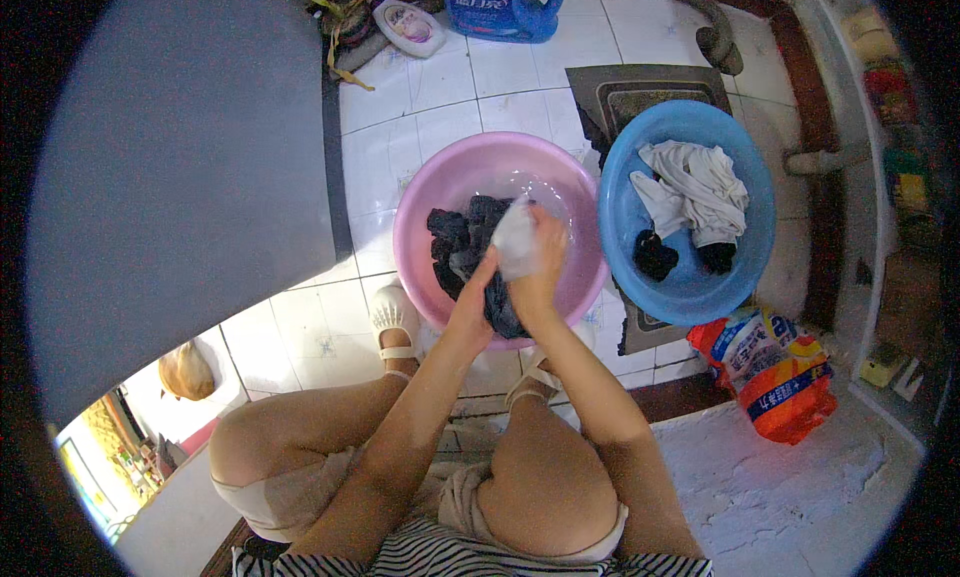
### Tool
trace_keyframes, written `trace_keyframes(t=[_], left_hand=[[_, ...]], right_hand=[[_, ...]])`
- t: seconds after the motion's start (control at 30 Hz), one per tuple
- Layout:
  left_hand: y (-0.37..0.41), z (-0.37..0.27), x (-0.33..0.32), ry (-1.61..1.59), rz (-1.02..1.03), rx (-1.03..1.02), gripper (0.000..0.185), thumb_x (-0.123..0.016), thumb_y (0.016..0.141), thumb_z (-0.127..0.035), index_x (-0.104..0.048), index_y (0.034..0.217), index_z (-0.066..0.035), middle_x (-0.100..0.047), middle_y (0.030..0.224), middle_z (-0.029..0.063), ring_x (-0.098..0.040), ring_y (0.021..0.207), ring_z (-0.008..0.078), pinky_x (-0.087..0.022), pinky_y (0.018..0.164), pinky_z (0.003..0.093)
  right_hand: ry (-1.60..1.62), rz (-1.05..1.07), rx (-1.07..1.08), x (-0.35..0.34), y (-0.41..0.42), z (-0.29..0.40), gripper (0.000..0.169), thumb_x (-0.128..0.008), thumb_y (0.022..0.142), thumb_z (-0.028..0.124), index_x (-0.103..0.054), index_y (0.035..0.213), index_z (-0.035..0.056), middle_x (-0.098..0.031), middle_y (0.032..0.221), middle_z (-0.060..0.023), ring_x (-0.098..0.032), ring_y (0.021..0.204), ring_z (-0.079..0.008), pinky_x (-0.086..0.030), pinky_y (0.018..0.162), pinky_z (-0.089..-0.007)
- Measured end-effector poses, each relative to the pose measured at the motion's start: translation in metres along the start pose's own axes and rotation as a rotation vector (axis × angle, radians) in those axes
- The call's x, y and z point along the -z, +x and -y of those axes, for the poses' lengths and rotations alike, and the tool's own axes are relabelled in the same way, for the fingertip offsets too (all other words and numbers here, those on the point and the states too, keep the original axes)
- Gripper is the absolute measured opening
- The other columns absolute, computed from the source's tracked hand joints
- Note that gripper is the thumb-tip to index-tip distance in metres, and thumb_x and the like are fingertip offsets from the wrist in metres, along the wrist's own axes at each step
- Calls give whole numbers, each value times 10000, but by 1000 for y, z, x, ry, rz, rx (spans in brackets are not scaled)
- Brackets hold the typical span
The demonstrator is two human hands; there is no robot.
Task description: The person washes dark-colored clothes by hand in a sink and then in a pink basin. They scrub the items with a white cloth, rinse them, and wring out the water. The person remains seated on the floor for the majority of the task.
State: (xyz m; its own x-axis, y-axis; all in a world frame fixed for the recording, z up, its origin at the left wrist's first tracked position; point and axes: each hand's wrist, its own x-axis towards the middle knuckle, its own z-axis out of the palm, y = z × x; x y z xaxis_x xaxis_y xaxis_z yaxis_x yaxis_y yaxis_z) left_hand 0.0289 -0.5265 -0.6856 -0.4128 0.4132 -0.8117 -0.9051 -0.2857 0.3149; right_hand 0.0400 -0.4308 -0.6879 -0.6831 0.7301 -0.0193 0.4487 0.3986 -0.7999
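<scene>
A small white cloth (516, 239), blurred and perhaps a sock, is held between my two hands over a pink plastic basin (420, 164). My right hand (546, 258) is closed around its right side. From the left, my left hand (474, 296) grips its lower edge with the thumb up; its fingers are partly hidden. Beneath them lie wet dark garments (450, 236), heaped on the basin's left and near side. Water with some bubbles shows at the basin's far right.
A blue basin (622, 277) to the right holds white clothes (701, 183) and small black pieces. It overlaps a grey mat (600, 89). An orange detergent bag (780, 382) lies nearer. Farther off are a blue jug (502, 11), a white bottle (409, 26) and a pipe (720, 48). A grey panel (187, 164) stands left.
</scene>
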Motion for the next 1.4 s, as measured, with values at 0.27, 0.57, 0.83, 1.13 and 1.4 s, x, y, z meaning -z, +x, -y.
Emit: trace_keyframes(t=[0.27,0.57,0.83,1.13,1.4], left_hand=[[6,6,35,95,-13,-119,391,-438,923,-348,-463,1212,-86,-533,1153,54,-519,1058,186,-429,902,340],[-13,-18,-7,107,-19,48,304,-398,934,-286,-511,1115,-70,-564,1115,75,-567,1008,210,-479,835,356],[-2,-1,22,-30,-14,71,254,-476,874,-234,-548,1056,-73,-612,1009,67,-595,912,187,-479,819,324],[-13,-14,15,114,-1,-100,439,-592,836,-355,-515,1165,-75,-592,1083,80,-589,952,199,-477,839,325],[-17,-38,23,134,-21,52,472,-622,796,-282,-489,1168,-24,-599,1055,125,-606,924,242,-500,827,350]], right_hand=[[121,460,399,23,-39,13,476,-571,808,188,-474,1265,103,-415,1317,-146,-370,1235,-304,-229,1050,-435],[-23,168,-72,-19,11,-7,254,-596,754,216,-622,918,24,-621,886,-167,-575,850,-338,-406,853,-440],[-98,199,464,-13,-11,-15,190,-536,805,175,-589,932,45,-586,950,-186,-527,959,-327,-386,860,-438],[600,572,-172,-27,-30,-30,427,-410,943,303,-395,1295,61,-454,1281,-164,-471,1122,-299,-328,983,-396],[846,465,-825,-26,19,-66,436,-638,804,358,-592,1005,-26,-618,835,-102,-588,772,-196,-459,712,-323]])
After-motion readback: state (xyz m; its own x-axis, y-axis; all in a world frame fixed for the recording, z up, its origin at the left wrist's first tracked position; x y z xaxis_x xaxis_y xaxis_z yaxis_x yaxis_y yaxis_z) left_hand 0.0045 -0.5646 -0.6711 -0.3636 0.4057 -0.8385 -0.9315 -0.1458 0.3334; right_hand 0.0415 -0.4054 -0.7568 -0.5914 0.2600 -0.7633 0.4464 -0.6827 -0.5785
